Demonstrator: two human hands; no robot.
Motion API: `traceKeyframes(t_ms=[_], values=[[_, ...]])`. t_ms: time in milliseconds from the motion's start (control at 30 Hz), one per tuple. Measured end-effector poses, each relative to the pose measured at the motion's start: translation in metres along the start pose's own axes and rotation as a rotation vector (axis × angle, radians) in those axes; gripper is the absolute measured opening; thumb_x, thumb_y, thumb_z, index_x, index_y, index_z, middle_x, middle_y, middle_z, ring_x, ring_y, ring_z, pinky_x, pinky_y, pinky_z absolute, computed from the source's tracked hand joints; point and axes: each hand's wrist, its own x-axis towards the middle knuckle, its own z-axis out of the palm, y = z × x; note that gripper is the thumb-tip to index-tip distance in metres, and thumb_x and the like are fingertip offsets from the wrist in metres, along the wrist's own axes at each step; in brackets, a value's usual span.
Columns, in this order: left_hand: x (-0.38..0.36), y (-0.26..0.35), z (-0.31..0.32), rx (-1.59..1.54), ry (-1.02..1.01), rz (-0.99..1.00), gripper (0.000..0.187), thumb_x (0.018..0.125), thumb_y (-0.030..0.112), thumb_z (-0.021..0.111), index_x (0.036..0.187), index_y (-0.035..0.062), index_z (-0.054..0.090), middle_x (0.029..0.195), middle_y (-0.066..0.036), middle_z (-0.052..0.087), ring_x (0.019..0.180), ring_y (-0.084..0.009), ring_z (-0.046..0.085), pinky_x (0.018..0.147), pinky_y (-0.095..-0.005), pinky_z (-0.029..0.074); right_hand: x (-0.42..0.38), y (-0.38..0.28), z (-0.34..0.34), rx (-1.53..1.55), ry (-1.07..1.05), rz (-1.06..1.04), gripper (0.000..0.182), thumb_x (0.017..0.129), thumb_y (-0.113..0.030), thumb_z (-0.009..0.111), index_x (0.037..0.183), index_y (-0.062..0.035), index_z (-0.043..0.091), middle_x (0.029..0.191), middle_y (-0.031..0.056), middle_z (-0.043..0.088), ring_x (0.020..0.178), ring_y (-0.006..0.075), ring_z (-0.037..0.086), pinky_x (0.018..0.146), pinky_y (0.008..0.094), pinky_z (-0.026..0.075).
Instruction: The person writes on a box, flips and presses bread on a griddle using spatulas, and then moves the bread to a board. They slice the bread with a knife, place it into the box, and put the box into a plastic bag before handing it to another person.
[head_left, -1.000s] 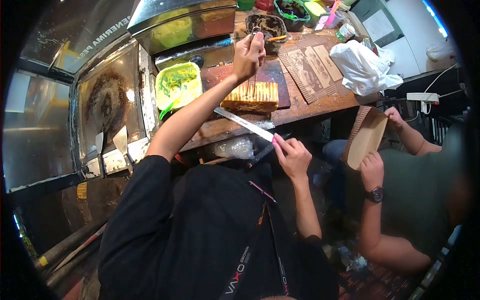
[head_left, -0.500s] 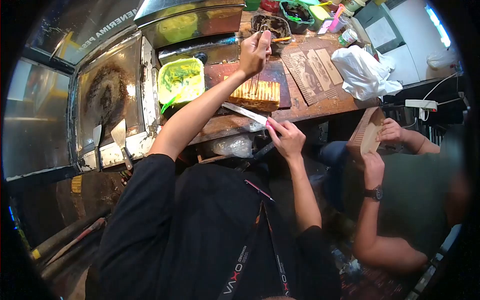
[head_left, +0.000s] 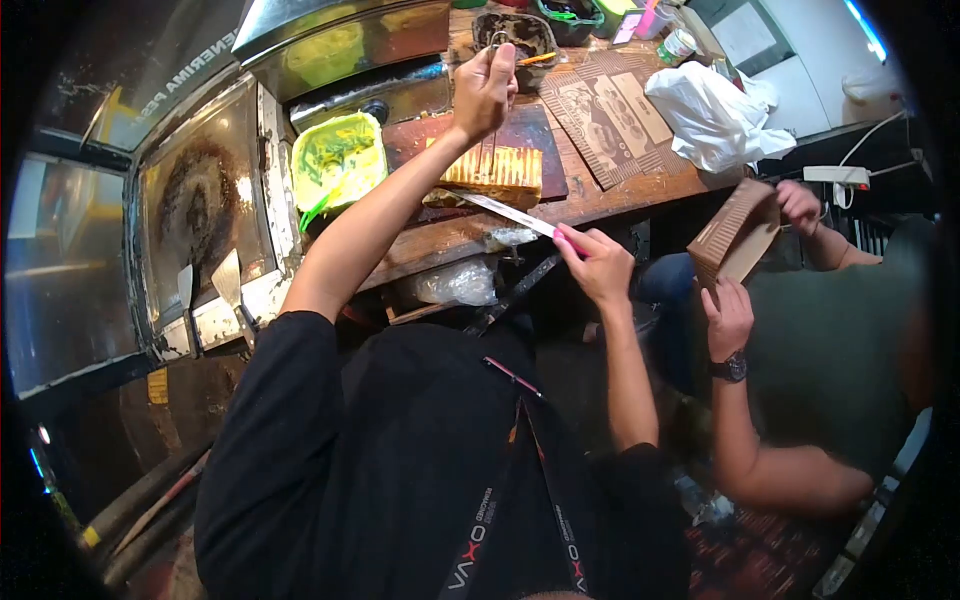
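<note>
My left hand [head_left: 484, 92] is closed around a thin metal fork [head_left: 491, 148] with a looped top, its prongs pointing down into a block of toasted bread [head_left: 500, 170]. The bread is golden with brown stripes and lies on a dark reddish cutting board [head_left: 545, 140]. In my right hand [head_left: 600, 265] is a knife [head_left: 510, 213] with a pink handle. Its blade reaches the lower near side of the bread, and my left forearm hides part of the bread's left end.
A green tub [head_left: 338, 165] of yellow spread stands left of the board. Further left is a griddle [head_left: 205, 200] with two spatulas [head_left: 230, 285]. Flat printed cardboard [head_left: 610, 115] and a white plastic bag [head_left: 710, 115] lie right. A co-worker's hands hold a cardboard box [head_left: 735, 235].
My right hand has drawn the knife to the right relative to the bread. My left hand keeps the fork in place. The co-worker's box has turned and opened wider. The whole view has shifted slightly.
</note>
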Motion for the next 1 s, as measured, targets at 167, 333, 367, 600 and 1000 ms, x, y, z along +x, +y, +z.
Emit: traceKeyframes(t_ms=[167, 333, 367, 600, 1000], values=[[0.004, -0.010, 0.004, 0.099, 0.032, 0.006, 0.043, 0.094, 0.036, 0.051, 0.064, 0.0059, 0.047, 0.052, 0.001, 0.049, 0.048, -0.0050, 0.045, 0.043, -0.0233, 0.036, -0.014, 0.007, -0.019, -0.046, -0.010, 0.079, 0.017, 0.079, -0.034, 0.068, 0.090, -0.0222, 0.074, 0.063, 0.0034, 0.060, 0.055, 0.0225, 0.060, 0.049, 0.0333, 0.046], [0.009, -0.018, 0.009, 0.211, 0.015, 0.021, 0.045, 0.095, 0.039, 0.049, 0.064, 0.0055, 0.047, 0.052, 0.000, 0.048, 0.048, -0.0061, 0.046, 0.045, -0.0242, 0.036, 0.001, 0.006, -0.025, -0.096, -0.112, 0.072, 0.022, 0.082, -0.037, 0.064, 0.094, -0.0203, 0.073, 0.065, 0.0071, 0.060, 0.059, 0.0258, 0.060, 0.052, 0.0357, 0.045], [0.009, -0.017, 0.012, 0.205, 0.020, 0.039, 0.044, 0.095, 0.039, 0.047, 0.064, 0.0081, 0.044, 0.052, 0.001, 0.044, 0.046, -0.0052, 0.041, 0.042, -0.0224, 0.032, -0.002, 0.008, -0.042, -0.086, -0.150, 0.129, 0.022, 0.082, -0.037, 0.065, 0.095, -0.0203, 0.073, 0.066, 0.0075, 0.061, 0.059, 0.0253, 0.061, 0.052, 0.0353, 0.045], [0.010, -0.017, 0.014, 0.206, 0.013, 0.055, 0.043, 0.096, 0.041, 0.046, 0.066, 0.0105, 0.041, 0.051, 0.003, 0.041, 0.042, -0.0049, 0.038, 0.038, -0.0208, 0.029, -0.010, 0.008, -0.035, -0.080, -0.049, 0.075, 0.019, 0.079, -0.034, 0.068, 0.092, -0.0205, 0.073, 0.065, 0.0046, 0.062, 0.058, 0.0246, 0.061, 0.051, 0.0347, 0.046], [0.002, -0.006, 0.012, 0.000, -0.020, -0.039, 0.041, 0.096, 0.035, 0.049, 0.065, 0.0081, 0.045, 0.050, 0.003, 0.044, 0.043, -0.0044, 0.040, 0.039, -0.0213, 0.031, -0.031, 0.055, -0.069, -0.068, 0.030, 0.175, 0.019, 0.077, -0.032, 0.071, 0.090, -0.0182, 0.074, 0.065, 0.0063, 0.062, 0.056, 0.0237, 0.060, 0.050, 0.0321, 0.046]])
